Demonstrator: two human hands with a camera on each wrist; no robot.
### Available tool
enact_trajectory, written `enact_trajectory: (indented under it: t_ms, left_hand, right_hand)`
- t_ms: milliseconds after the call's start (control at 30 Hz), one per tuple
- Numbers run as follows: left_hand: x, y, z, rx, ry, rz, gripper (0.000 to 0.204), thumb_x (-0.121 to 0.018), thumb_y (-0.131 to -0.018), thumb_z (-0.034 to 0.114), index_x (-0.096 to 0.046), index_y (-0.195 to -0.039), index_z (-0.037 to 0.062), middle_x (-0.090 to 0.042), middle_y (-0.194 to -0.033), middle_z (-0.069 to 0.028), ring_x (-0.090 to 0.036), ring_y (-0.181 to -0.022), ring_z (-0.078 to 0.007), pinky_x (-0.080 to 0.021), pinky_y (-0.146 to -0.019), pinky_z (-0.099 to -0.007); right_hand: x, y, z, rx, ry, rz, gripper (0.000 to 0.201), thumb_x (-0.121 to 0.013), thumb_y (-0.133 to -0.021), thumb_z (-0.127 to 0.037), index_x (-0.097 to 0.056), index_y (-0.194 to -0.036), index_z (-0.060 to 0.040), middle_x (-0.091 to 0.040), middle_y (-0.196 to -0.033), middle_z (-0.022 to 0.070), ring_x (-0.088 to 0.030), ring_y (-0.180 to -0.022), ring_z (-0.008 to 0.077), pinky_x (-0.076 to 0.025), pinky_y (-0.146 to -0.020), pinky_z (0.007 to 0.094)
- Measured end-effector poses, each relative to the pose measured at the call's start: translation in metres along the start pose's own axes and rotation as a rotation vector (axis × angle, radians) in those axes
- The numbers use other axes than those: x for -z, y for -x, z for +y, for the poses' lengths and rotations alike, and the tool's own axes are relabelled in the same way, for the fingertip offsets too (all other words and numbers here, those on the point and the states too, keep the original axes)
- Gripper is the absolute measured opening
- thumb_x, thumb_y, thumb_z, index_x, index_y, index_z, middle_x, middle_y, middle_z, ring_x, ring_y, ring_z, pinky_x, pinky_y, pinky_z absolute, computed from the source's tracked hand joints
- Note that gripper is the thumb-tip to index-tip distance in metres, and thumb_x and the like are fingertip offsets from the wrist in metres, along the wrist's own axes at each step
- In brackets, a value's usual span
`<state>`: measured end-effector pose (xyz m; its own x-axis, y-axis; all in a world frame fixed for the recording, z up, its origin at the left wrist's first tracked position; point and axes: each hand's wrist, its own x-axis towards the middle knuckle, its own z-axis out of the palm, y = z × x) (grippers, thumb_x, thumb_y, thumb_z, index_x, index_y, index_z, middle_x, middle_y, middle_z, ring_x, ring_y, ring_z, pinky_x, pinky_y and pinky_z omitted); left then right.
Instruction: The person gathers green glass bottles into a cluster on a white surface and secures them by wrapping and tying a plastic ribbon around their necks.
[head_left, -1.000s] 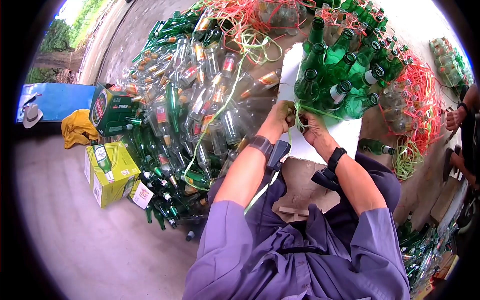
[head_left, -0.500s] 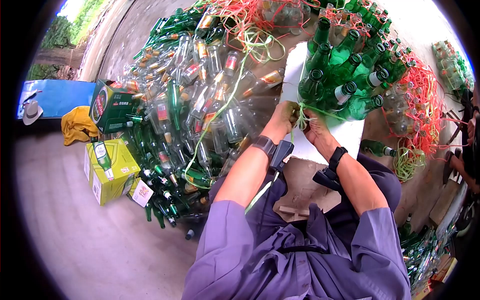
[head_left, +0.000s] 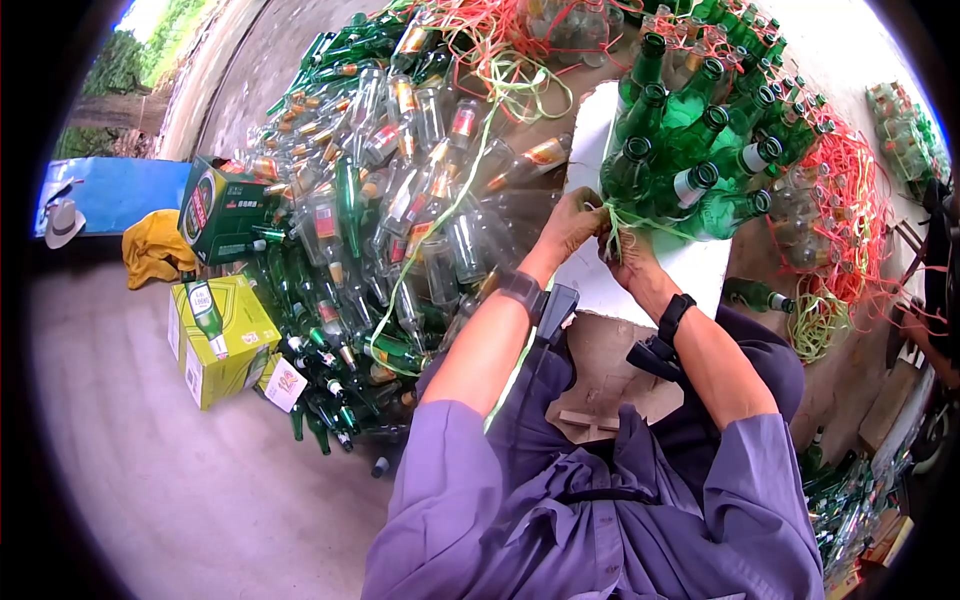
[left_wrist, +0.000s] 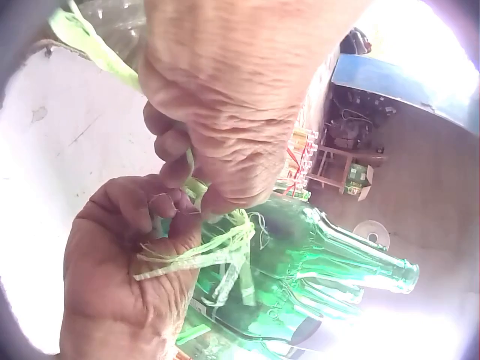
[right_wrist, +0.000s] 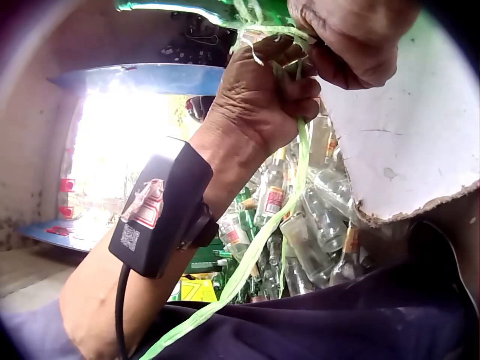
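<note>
A cluster of upright green glass bottles (head_left: 712,130) stands on a white board (head_left: 690,280), with light-green plastic strapping (head_left: 665,227) round its lower part. At the near corner the strapping gathers into a knot with frayed ends (left_wrist: 238,236). My left hand (head_left: 575,222) is just left of the knot, its curled fingers gripping the strapping; a long tail (right_wrist: 255,255) runs down from this fist. My right hand (head_left: 632,262) is beside it under the knot, pinching strapping between thumb and fingers. In the left wrist view, the left hand partly hides the right hand's fingertips (left_wrist: 184,217).
A big heap of clear and green bottles (head_left: 400,200) lies to the left, with beer cartons (head_left: 225,340) at its edge. Red and green strapping (head_left: 845,220) drapes bundled bottles at right. One green bottle (head_left: 757,294) lies beside the board. Another person's arm (head_left: 928,345) shows far right.
My left hand has shifted slightly up and right at the knot, its fingers now bent higher over the strapping. The right hand stays close below. The bottle cluster appears slightly farther right in view.
</note>
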<state>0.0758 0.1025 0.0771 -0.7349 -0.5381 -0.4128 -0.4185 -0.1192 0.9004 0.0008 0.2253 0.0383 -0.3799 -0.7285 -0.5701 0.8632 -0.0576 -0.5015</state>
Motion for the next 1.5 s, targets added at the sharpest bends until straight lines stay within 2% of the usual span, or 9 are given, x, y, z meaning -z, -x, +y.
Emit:
enact_trajectory:
  t_ms: [233, 333, 467, 533, 567, 733, 867, 1033, 1500]
  left_hand:
    - [0.003, -0.025, -0.058, -0.480, -0.312, 0.114, 0.036, -0.054, -0.091, 0.036, -0.065, -0.098, 0.0028, -0.066, -0.072, -0.0162, -0.066, -0.065, -0.0300, -0.051, -0.062, -0.0356]
    - [-0.002, -0.005, -0.015, -0.163, -0.088, 0.122, 0.034, -0.052, -0.094, 0.033, -0.066, -0.094, 0.0020, -0.066, -0.070, -0.0151, -0.066, -0.063, -0.0284, -0.051, -0.061, -0.0364]
    - [-0.005, -0.020, -0.033, -0.194, 0.000, 0.133, 0.034, -0.052, -0.094, 0.032, -0.064, -0.089, 0.0006, -0.064, -0.067, -0.0141, -0.063, -0.058, -0.0279, -0.049, -0.058, -0.0366]
    - [-0.005, -0.038, -0.060, -0.448, -0.139, 0.231, 0.027, -0.054, -0.097, 0.023, -0.061, -0.082, 0.0013, -0.056, -0.066, -0.0034, -0.051, -0.054, -0.0101, -0.039, -0.048, -0.0277]
    - [-0.007, -0.033, -0.050, -0.445, -0.138, 0.229, 0.027, -0.054, -0.097, 0.023, -0.061, -0.082, 0.0013, -0.056, -0.066, -0.0034, -0.051, -0.054, -0.0101, -0.039, -0.048, -0.0277]
    - [-0.004, -0.018, 0.001, 0.056, 0.239, 0.270, 0.021, -0.058, -0.086, 0.022, -0.062, -0.080, 0.0022, -0.050, -0.058, -0.0035, -0.043, -0.043, -0.0115, -0.031, -0.040, -0.0271]
    - [-0.006, -0.012, 0.015, 0.044, 0.357, 0.281, 0.016, -0.058, -0.080, 0.020, -0.058, -0.078, 0.0040, -0.044, -0.054, -0.0012, -0.038, -0.038, -0.0124, -0.026, -0.038, -0.0282]
    - [0.001, -0.019, 0.041, 0.406, 0.732, 0.392, 0.014, -0.057, -0.074, 0.013, -0.044, -0.070, 0.0128, -0.038, -0.052, 0.0005, -0.035, -0.038, -0.0112, -0.020, -0.038, -0.0273]
    - [-0.005, -0.023, 0.061, 0.409, 0.814, 0.473, 0.011, -0.058, -0.077, 0.017, -0.049, -0.078, 0.0108, -0.048, -0.065, -0.0013, -0.043, -0.046, -0.0103, -0.025, -0.041, -0.0251]
  right_hand:
    - [-0.005, -0.005, 0.000, -0.082, -0.016, 0.143, 0.018, -0.071, -0.086, -0.021, -0.057, -0.085, -0.0100, -0.056, -0.069, 0.0006, -0.048, -0.054, 0.0100, -0.037, -0.046, 0.0220]
    - [-0.016, 0.001, -0.005, -0.071, -0.024, 0.172, 0.016, -0.068, -0.087, -0.018, -0.056, -0.085, -0.0091, -0.054, -0.070, 0.0018, -0.046, -0.053, 0.0102, -0.038, -0.046, 0.0223]
    - [-0.018, 0.000, -0.004, -0.084, -0.062, 0.186, 0.015, -0.067, -0.086, -0.016, -0.055, -0.085, -0.0080, -0.052, -0.069, 0.0020, -0.046, -0.053, 0.0104, -0.038, -0.046, 0.0229]
    - [-0.013, -0.004, -0.002, -0.096, -0.083, 0.192, 0.014, -0.066, -0.086, -0.015, -0.054, -0.084, -0.0078, -0.052, -0.069, 0.0022, -0.046, -0.053, 0.0103, -0.038, -0.046, 0.0229]
    - [-0.010, -0.005, -0.001, -0.097, -0.076, 0.177, 0.013, -0.065, -0.086, -0.014, -0.054, -0.083, -0.0078, -0.052, -0.068, 0.0021, -0.046, -0.053, 0.0102, -0.038, -0.046, 0.0227]
    - [-0.013, -0.005, -0.002, -0.108, -0.075, 0.194, 0.011, -0.062, -0.085, -0.011, -0.053, -0.082, -0.0077, -0.050, -0.067, 0.0015, -0.045, -0.052, 0.0103, -0.039, -0.045, 0.0224]
    - [-0.013, -0.006, -0.003, -0.102, -0.101, 0.202, 0.015, -0.064, -0.085, -0.012, -0.051, -0.079, -0.0090, -0.048, -0.066, 0.0004, -0.044, -0.052, 0.0099, -0.039, -0.045, 0.0223]
    - [-0.017, -0.005, -0.007, -0.071, -0.089, 0.184, 0.019, -0.068, -0.084, -0.014, -0.050, -0.079, -0.0120, -0.047, -0.065, -0.0016, -0.044, -0.052, 0.0085, -0.038, -0.046, 0.0214]
    - [-0.011, -0.005, -0.008, -0.049, -0.002, 0.310, 0.016, -0.066, -0.083, -0.013, -0.050, -0.078, -0.0138, -0.045, -0.061, -0.0040, -0.042, -0.050, 0.0082, -0.039, -0.047, 0.0233]
